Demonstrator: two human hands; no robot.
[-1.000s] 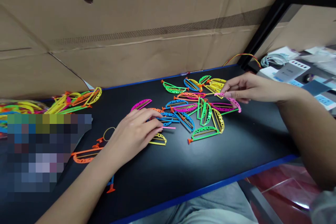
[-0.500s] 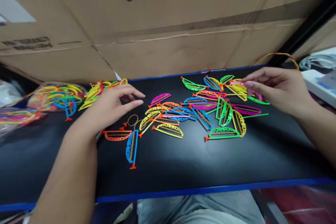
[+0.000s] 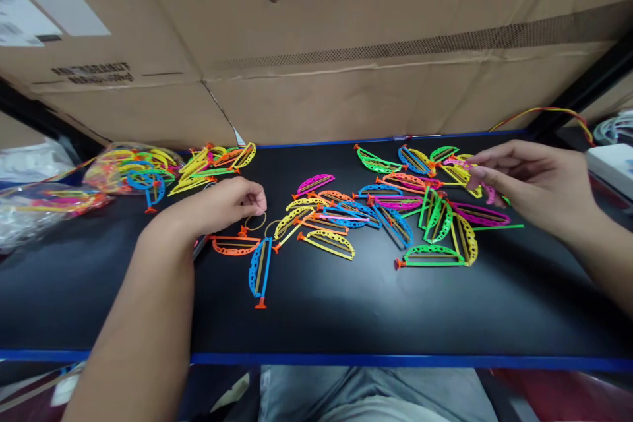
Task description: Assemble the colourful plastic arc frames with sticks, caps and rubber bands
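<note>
My left hand (image 3: 230,203) is closed, its fingertips pinched at the upper edge of a loose rubber band (image 3: 256,227). Below it lie an orange toy bow (image 3: 235,247) and a blue toy bow (image 3: 257,270), each with an orange suction-cup dart tip. Over the right end of the pile, my right hand (image 3: 537,178) holds thumb and fingers together at a pink toy bow (image 3: 489,194), partly hidden by the fingers. Under and beside that hand are a yellow bow (image 3: 455,175) and a magenta bow (image 3: 482,214). Several more bows lie between the hands, including a green one (image 3: 432,252).
Clear bags (image 3: 131,168) of bows and another bow heap (image 3: 212,165) are at the back left of the black table (image 3: 336,316). A large cardboard box (image 3: 346,92) stands behind. Thin wires (image 3: 544,109) and a white object (image 3: 613,161) sit at the right.
My left hand has come down to the rubber band and its spread fingers have pinched together. My right hand stays near the pink bow. The camera view has shifted slightly left.
</note>
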